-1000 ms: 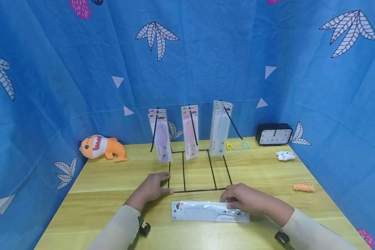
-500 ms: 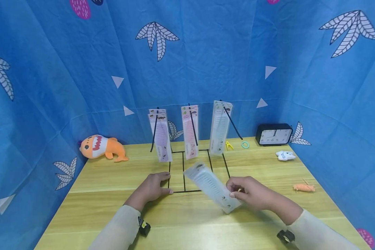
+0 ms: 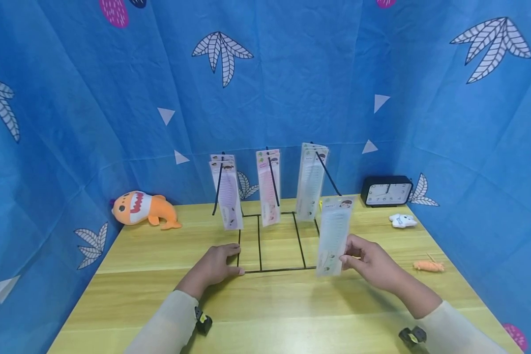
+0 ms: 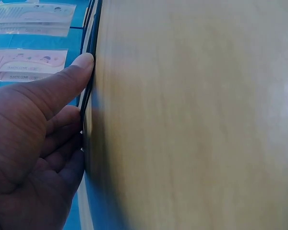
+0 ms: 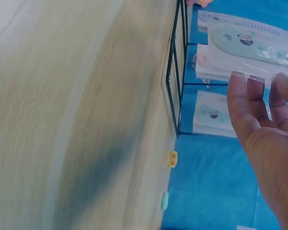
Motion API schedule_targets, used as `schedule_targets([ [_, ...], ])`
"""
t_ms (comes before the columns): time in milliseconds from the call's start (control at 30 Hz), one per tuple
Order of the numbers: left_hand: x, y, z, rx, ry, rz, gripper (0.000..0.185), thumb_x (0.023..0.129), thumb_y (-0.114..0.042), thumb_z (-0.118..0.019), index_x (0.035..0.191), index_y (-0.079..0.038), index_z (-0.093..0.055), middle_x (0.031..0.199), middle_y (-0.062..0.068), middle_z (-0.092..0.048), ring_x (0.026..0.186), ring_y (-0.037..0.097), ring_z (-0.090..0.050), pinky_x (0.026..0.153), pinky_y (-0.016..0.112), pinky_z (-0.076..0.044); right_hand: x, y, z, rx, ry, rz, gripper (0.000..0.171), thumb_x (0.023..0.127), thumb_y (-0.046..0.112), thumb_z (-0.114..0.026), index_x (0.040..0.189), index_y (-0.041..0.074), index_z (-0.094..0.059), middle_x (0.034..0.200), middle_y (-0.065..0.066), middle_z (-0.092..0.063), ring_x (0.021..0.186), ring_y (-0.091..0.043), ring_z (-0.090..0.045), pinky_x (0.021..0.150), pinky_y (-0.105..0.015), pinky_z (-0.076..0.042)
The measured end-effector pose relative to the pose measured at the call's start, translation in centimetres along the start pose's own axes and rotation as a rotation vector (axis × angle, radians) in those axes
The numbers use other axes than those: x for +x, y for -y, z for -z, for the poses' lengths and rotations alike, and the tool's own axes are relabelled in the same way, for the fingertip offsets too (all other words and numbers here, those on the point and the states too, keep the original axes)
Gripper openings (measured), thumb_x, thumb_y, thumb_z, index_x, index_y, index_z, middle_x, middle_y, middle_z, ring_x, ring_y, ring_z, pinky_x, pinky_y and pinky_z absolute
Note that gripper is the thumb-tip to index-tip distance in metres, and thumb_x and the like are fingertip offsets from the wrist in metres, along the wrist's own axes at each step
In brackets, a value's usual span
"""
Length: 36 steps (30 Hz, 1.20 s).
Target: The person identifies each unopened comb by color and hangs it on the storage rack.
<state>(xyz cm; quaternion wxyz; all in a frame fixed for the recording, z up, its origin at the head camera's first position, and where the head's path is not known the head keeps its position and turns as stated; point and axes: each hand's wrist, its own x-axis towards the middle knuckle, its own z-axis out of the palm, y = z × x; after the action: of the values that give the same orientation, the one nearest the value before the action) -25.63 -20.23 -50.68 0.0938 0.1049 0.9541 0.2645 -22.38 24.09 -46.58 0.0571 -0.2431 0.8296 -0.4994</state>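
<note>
My right hand [image 3: 371, 263] pinches the lower right edge of a packaged pale green comb [image 3: 334, 236], held upright above the table at the front right of a black wire display rack [image 3: 280, 269]. In the right wrist view the comb's clear bag [image 5: 249, 45] sits between thumb and fingertips. My left hand [image 3: 214, 265] rests at the rack's front left corner, its thumb and fingers against the base wire [image 4: 90, 79]. From the rack's hooks hang packaged combs: purple [image 3: 227, 194] at left, pink [image 3: 270, 189] in the middle, pale green [image 3: 310, 182] at right.
An orange plush shark [image 3: 143, 210] sits at the back left of the wooden table [image 3: 265, 314]. To the right are a black clock [image 3: 387, 191], a small white toy [image 3: 402, 221] and an orange bundle [image 3: 429, 266]. A blue patterned cloth [image 3: 283, 98] encloses the back and sides.
My right hand has lifted the packaged green comb off the table, turned it from lying flat to upright and moved it toward the rack's right side. My left hand has stayed in place.
</note>
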Motion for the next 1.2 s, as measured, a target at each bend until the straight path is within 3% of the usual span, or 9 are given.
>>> schedule_targets([
  [633, 0.0, 0.0, 0.0, 0.004, 0.002, -0.006, 0.070, 0.094, -0.036, -0.089, 0.153, -0.008, -0.064, 0.167, 0.010, -0.054, 0.157, 0.039, -0.046, 0.130, 0.055, -0.040, 0.1, -0.8, 0.4, 0.006, -0.034, -0.070, 0.021, 0.108, 0.004, -0.066, 0.128, 0.005, -0.065, 0.143, -0.026, -0.068, 0.122, -0.038, -0.074, 0.088, -0.042, -0.070],
  [933, 0.1, 0.2, 0.0, 0.002, 0.007, 0.002, 0.071, 0.093, -0.037, -0.089, 0.153, -0.009, -0.063, 0.167, 0.010, -0.053, 0.157, 0.039, -0.045, 0.130, 0.057, -0.041, 0.5, -1.0, 0.4, 0.027, -0.065, -0.036, 0.015, 0.108, 0.005, -0.065, 0.122, 0.000, -0.062, 0.124, -0.022, -0.074, 0.107, -0.019, -0.077, 0.085, -0.045, -0.070],
  [1200, 0.0, 0.2, 0.0, -0.009, 0.006, -0.009, 0.070, 0.094, -0.036, -0.088, 0.154, -0.008, -0.063, 0.167, 0.009, -0.053, 0.158, 0.039, -0.045, 0.130, 0.057, -0.040, 2.5, -1.1, -0.1, -0.021, -0.166, -0.081, 0.014, 0.110, 0.006, -0.064, 0.123, 0.000, -0.061, 0.116, -0.018, -0.074, 0.104, -0.025, -0.077, 0.083, -0.044, -0.070],
])
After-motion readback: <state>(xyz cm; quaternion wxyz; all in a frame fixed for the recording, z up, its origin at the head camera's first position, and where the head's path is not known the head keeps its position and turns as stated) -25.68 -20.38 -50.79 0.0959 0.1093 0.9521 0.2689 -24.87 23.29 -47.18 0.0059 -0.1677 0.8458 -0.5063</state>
